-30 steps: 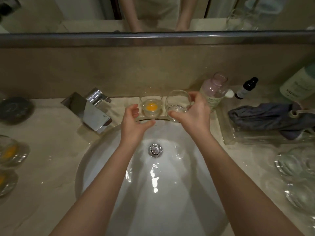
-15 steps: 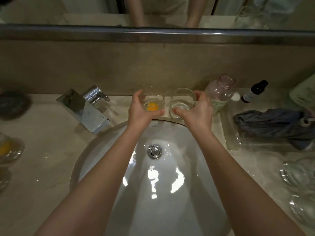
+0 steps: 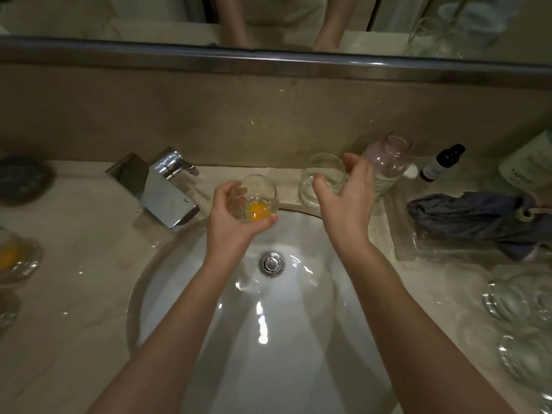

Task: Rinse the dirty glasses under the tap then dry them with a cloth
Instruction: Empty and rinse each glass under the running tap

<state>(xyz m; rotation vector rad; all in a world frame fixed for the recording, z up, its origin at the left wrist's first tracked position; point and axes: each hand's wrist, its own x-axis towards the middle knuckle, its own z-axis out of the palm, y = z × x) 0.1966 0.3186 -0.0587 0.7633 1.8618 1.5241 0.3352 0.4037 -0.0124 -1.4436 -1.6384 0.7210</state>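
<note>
Head view: above a round white ceramic basin [image 3: 298, 369] set into a beige stone surface [image 3: 74, 294], a person's left hand [image 3: 236, 216] curls its fingers and thumb round a stemless clear glass with an orange residue in its bottom [image 3: 258, 198], holding it tilted over the basin's far rim, just right of the angular chrome tap [image 3: 162, 189]. The right hand [image 3: 346, 195] pinches a second, clean-looking clear glass [image 3: 321, 179] between thumb and fingers; this glass sits at the back edge of the surface, though whether it is lifted cannot be told. Just beside it stands a pale pink clear bottle [image 3: 388, 162], then a small dark dropper bottle [image 3: 442, 162]. A crumpled grey-blue cloth [image 3: 478, 216] lies in a clear rectangular tray [image 3: 403, 234] to the right. More clear glasses [image 3: 519, 324] cluster, blurred, at the right edge of the surface, and a glass holding orange residue [image 3: 12, 255] stands at the left edge. The chrome drain [image 3: 271, 262] lies between the forearms.
</note>
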